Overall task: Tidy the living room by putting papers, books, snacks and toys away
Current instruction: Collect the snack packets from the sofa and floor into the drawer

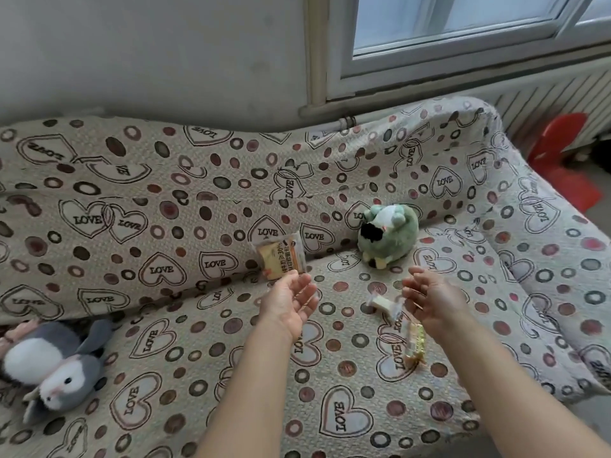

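A wrapped bread snack (281, 257) leans against the sofa's backrest, just beyond my left hand (291, 300), whose relaxed fingers are close to its lower edge and hold nothing. My right hand (429, 300) hovers palm-in with loosely spread fingers over the seat. Between and below the hands lie a small white wrapped candy (380, 304) and a longer clear-and-yellow snack packet (411, 338). A round green plush toy (385, 236) sits at the back of the seat. A grey and white plush animal (56, 368) lies at the left of the seat.
The sofa (165, 342) wears a beige cover printed with hearts and circles. Behind it are a wall, a pipe and a window (446, 24). A red plastic stool (562, 160) stands beyond the right armrest, near a radiator.
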`<action>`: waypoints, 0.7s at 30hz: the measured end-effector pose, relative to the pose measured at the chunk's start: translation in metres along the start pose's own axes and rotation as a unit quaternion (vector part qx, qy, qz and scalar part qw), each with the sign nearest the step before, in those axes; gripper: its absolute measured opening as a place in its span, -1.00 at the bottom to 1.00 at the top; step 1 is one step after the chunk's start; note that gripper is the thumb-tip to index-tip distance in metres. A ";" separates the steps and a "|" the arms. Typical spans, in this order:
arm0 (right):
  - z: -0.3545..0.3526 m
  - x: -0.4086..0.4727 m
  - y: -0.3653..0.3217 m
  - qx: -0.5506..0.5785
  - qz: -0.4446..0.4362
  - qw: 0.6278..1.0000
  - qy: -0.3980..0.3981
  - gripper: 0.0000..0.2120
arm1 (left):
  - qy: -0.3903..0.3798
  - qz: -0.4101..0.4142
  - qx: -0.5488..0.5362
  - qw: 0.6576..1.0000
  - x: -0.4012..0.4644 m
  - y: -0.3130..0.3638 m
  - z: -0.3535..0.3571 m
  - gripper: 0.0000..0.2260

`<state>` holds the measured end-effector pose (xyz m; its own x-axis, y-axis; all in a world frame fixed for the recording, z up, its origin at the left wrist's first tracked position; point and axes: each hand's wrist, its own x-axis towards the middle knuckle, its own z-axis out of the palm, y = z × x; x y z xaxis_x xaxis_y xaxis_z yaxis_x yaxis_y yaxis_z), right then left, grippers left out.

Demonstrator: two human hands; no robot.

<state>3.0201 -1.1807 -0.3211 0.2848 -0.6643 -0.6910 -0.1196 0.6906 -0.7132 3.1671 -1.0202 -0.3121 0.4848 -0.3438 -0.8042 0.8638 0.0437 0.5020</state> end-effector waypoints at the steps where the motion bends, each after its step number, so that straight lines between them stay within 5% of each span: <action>1: -0.001 0.015 0.004 -0.019 0.004 1.000 0.006 -0.82 | 0.004 -0.004 0.011 1.000 0.013 0.000 0.004 -0.85; 9: -0.020 0.112 0.047 -0.134 0.049 0.987 0.078 -0.83 | 0.024 -0.016 0.110 0.993 0.113 -0.008 0.028 -0.88; 13: -0.038 0.148 0.080 -0.325 0.024 0.933 0.150 -0.89 | 0.023 -0.015 0.162 0.986 0.156 -0.018 0.034 -0.79; 17: -0.056 0.172 0.116 -0.475 0.068 0.851 0.212 -0.55 | 0.013 -0.017 0.206 0.978 0.193 -0.034 0.033 -0.73; 21: -0.061 0.189 0.145 -0.513 0.094 0.823 0.228 -0.33 | -0.001 -0.035 0.235 0.971 0.223 -0.054 0.030 -0.74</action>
<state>2.9985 -1.2233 -0.5621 -0.1880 -0.7726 -0.6064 -0.9265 0.3445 -0.1516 3.2249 -1.1276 -0.5093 0.4267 -0.3322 -0.8412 0.7361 -0.4129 0.5364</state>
